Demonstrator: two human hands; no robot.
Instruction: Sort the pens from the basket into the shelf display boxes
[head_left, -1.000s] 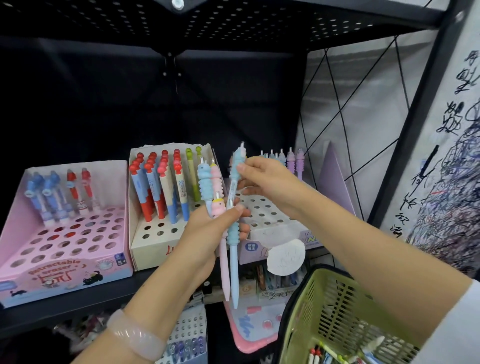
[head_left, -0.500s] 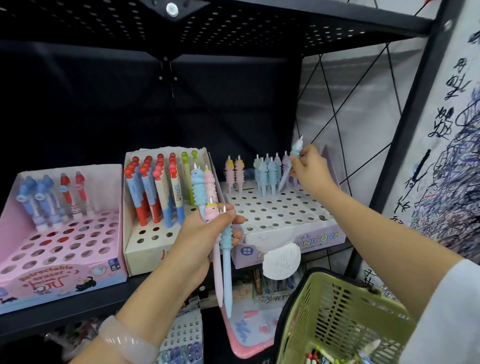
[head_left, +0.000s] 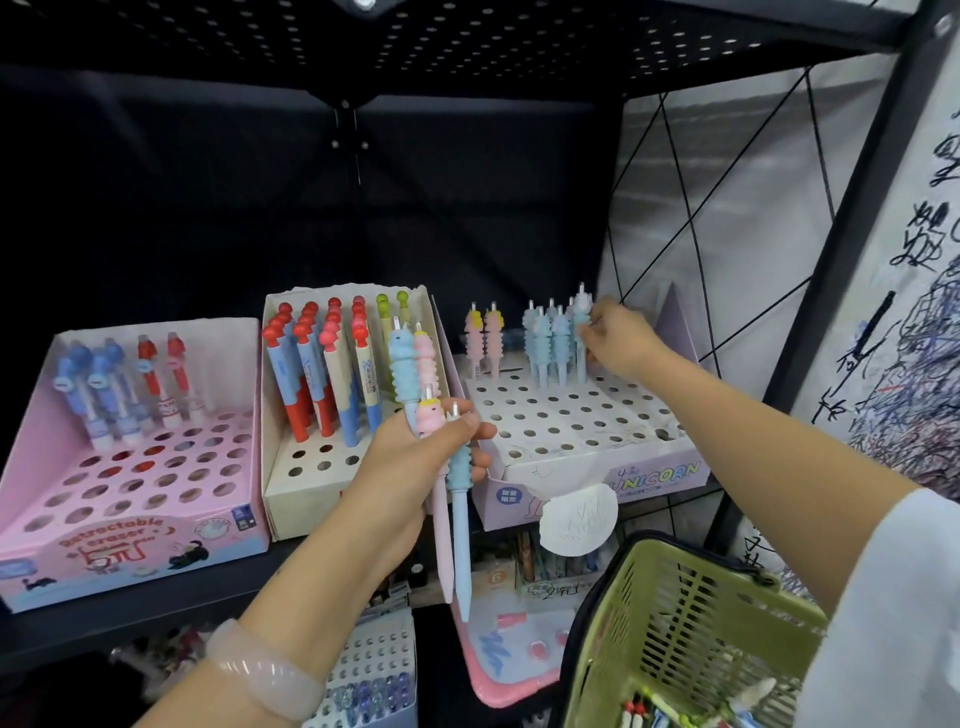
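"UNICORN" on right display box (head_left: 597, 480); "Retractable eraser" on pink box (head_left: 130, 540).

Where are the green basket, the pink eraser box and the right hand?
green basket (head_left: 670, 618), head view, on its mesh side wall.
pink eraser box (head_left: 130, 545), head view, on its printed front panel.
right hand (head_left: 621, 340), head view, on the back of the hand.

Even, soft light falls from the front on the pastel cardboard display boxes (head_left: 587, 447); the black shelf back (head_left: 208, 208) stays dim. Edges bow from wide-angle distortion; detail is slightly soft.
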